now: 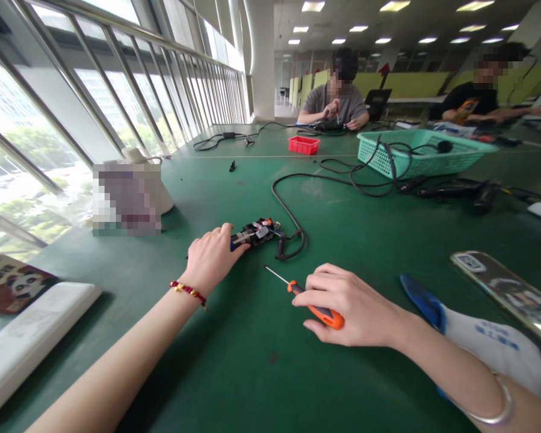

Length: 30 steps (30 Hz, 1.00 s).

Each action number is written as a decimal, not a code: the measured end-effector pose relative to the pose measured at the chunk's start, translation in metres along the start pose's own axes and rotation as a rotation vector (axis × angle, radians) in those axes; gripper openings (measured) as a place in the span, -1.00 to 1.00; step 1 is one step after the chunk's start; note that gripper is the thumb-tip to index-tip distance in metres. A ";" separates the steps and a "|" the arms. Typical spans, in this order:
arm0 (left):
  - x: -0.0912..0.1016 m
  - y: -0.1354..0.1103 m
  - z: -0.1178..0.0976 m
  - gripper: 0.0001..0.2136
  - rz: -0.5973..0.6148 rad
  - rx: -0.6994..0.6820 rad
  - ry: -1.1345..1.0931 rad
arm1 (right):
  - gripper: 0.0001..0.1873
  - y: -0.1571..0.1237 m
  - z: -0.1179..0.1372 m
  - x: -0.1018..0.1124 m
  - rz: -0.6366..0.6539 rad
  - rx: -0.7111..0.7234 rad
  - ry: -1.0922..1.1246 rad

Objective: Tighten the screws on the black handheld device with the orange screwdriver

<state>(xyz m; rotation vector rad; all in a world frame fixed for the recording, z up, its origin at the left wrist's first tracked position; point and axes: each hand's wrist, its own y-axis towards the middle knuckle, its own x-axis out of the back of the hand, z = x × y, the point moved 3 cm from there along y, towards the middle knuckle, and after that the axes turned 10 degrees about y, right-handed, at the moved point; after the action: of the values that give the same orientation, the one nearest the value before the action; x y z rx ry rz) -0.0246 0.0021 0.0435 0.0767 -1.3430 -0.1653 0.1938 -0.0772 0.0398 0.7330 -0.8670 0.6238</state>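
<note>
My left hand is wrapped round one end of an opened electrical device, a dark body with wires and inner parts showing. A black cord runs from its far end across the table. In my right hand is a screwdriver with an orange and grey handle. Its thin metal shaft points left and away from me, with the tip short of the device and apart from it. Part of the device is hidden under my left fingers.
A green basket holding cables and a red tray stand farther back. Around my right arm lie a phone and a blue-and-white glove. A white box sits at left. Two people work across the table.
</note>
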 end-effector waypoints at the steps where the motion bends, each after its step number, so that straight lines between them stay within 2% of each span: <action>1: 0.000 0.001 0.007 -0.59 0.034 0.038 0.002 | -0.81 0.000 0.000 0.000 0.001 -0.003 0.003; 9: -0.003 0.013 0.071 -0.48 0.256 0.250 -0.013 | -0.80 0.000 -0.003 0.001 0.027 -0.028 0.021; 12: -0.001 0.013 0.089 -0.39 0.279 0.355 -0.011 | -0.79 -0.001 -0.004 0.001 0.041 -0.041 0.030; 15: 0.004 0.011 0.103 -0.37 0.244 0.428 0.013 | -0.78 0.000 -0.004 0.002 0.047 -0.056 0.030; 21: 0.014 0.007 0.116 -0.37 0.078 0.571 0.087 | -0.78 0.000 -0.005 0.002 0.051 -0.062 0.021; 30: 0.004 0.011 0.110 -0.52 0.048 0.505 0.124 | -0.78 -0.001 -0.005 0.001 0.053 -0.061 0.021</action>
<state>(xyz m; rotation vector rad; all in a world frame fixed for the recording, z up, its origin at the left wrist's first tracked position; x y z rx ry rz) -0.1304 0.0163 0.0737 0.4720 -1.2356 0.2198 0.1977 -0.0735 0.0379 0.6497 -0.8842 0.6483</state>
